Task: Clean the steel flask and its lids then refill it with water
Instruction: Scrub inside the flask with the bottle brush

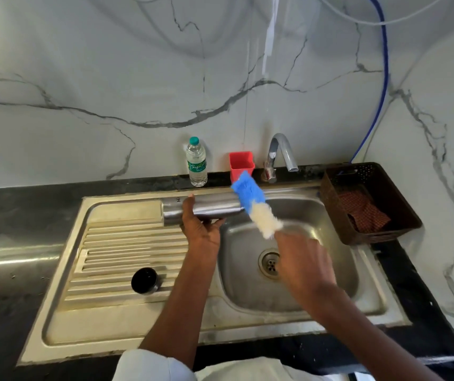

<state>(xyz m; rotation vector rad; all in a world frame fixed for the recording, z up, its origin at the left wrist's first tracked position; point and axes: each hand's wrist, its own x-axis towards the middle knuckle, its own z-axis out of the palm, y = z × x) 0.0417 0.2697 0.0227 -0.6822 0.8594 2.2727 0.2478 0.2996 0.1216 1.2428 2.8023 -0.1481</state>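
Note:
My left hand (202, 226) grips the steel flask (209, 206) from below and holds it sideways over the sink's left rim, its mouth pointing right. My right hand (301, 262) is closed on the handle of a bottle brush (256, 206) with blue and white bristles. The brush head lies against the flask's mouth end, above the basin. A black lid (145, 280) sits upside down on the ribbed drainboard (115, 259), to the left of my left forearm. The brush handle is blurred.
The steel sink basin (330, 270) has a drain (269, 264) at its middle. A chrome tap (282, 154), a red cup (241, 163) and a plastic water bottle (197, 162) stand at the back. A brown basket (368, 202) with a checked cloth sits to the right.

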